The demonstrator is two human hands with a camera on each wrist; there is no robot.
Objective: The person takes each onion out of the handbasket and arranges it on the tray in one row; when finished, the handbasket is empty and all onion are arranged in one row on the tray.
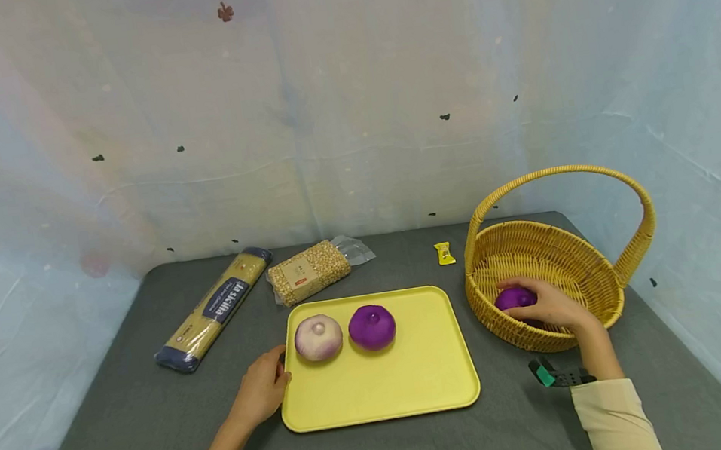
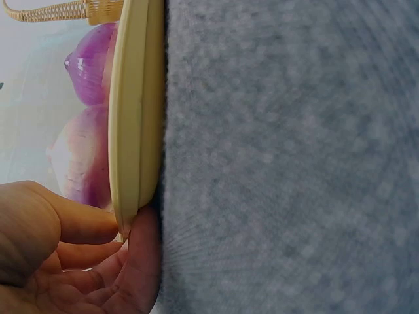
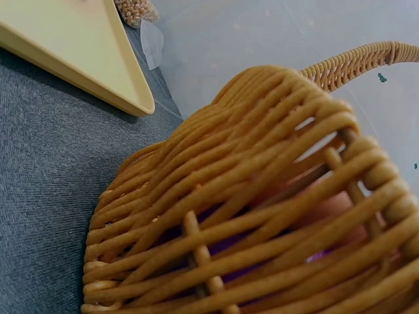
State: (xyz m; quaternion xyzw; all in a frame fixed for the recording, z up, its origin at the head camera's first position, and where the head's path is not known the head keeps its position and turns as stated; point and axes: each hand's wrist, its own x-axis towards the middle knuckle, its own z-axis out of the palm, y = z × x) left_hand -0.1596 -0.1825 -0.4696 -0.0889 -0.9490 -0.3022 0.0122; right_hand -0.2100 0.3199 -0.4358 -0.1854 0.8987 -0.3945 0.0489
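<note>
My right hand (image 1: 549,306) reaches into the wicker basket (image 1: 583,256), fingers curled over a purple onion (image 1: 514,298) on the basket floor. My left hand (image 1: 260,386) rests at the near left corner of the yellow tray (image 1: 407,371), thumb and fingers pinching its rim (image 2: 127,209). Just beyond those fingers sit a pale onion (image 1: 317,337) and, beside it, a second purple onion (image 1: 372,327), both on the tray.
</note>
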